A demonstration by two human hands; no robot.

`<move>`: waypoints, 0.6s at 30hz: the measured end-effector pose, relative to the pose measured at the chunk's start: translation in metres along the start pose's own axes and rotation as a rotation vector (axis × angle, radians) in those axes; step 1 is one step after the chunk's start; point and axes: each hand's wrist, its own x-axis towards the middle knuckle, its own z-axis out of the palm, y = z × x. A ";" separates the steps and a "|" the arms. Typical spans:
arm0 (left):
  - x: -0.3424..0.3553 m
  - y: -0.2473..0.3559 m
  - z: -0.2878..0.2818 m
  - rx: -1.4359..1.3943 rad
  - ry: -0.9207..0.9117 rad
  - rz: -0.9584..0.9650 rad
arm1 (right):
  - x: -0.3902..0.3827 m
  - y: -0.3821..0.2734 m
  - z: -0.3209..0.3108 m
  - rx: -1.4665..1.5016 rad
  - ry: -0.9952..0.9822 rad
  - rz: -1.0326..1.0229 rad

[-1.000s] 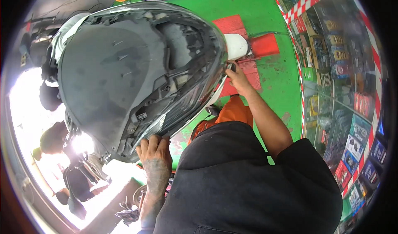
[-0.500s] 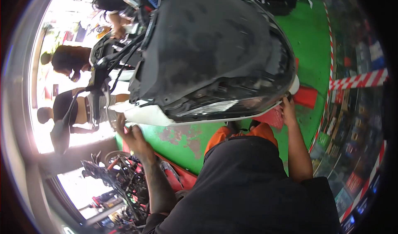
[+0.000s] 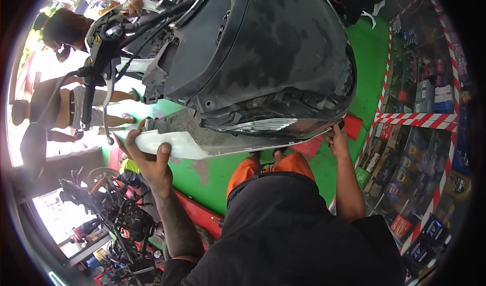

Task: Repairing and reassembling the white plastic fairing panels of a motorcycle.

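A dark, dusty motorbike body (image 3: 283, 48) fills the upper middle. Along its near side runs a long white side panel (image 3: 177, 144), which stands out from the body at its left end, leaving a gap there. My left hand (image 3: 152, 164) is closed around that left end, thumb on the near face. At the panel's far right tip, below the clear light lens (image 3: 268, 126), my right hand (image 3: 338, 139) has its fingers closed on the edge; part of its grip is hidden.
A handlebar (image 3: 98, 68) with a lever juts out at left. Another person's hand (image 3: 135, 6) is at the top left, and more people stand beyond. Stripped bike parts (image 3: 126, 215) lie lower left. Taped glass cases (image 3: 405, 164) line the right. The floor (image 3: 212, 179) is green.
My view has shifted, so the bike lies differently in it. The panel's left end now stands farther from the body, and my left hand has closed around it. My right hand stays at the right tip.
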 end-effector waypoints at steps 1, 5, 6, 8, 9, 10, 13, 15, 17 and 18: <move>0.002 0.002 -0.001 0.022 -0.008 -0.001 | 0.001 -0.002 0.001 -0.005 -0.001 0.005; 0.021 0.000 0.003 0.046 -0.073 0.012 | 0.000 -0.002 0.011 -0.020 0.069 0.000; 0.024 -0.001 0.003 0.042 -0.086 0.017 | -0.003 -0.005 0.013 0.005 0.078 0.018; 0.026 -0.001 0.003 0.036 -0.092 0.006 | -0.003 -0.009 0.014 0.013 0.087 0.043; 0.026 -0.001 0.003 0.030 -0.098 0.016 | -0.002 -0.011 0.014 0.075 0.040 0.065; 0.027 -0.002 0.003 0.023 -0.107 0.025 | -0.003 -0.010 0.012 0.139 -0.003 0.088; 0.028 0.003 0.010 -0.101 -0.125 -0.005 | -0.011 -0.022 0.019 0.169 0.011 0.157; 0.031 0.003 0.011 -0.111 -0.142 -0.019 | -0.013 -0.023 0.016 0.154 0.041 0.162; 0.031 0.000 0.011 -0.138 -0.145 0.010 | -0.010 -0.026 0.017 0.140 0.061 0.157; 0.030 -0.001 0.011 -0.144 -0.136 0.010 | -0.012 -0.025 0.017 0.128 0.047 0.139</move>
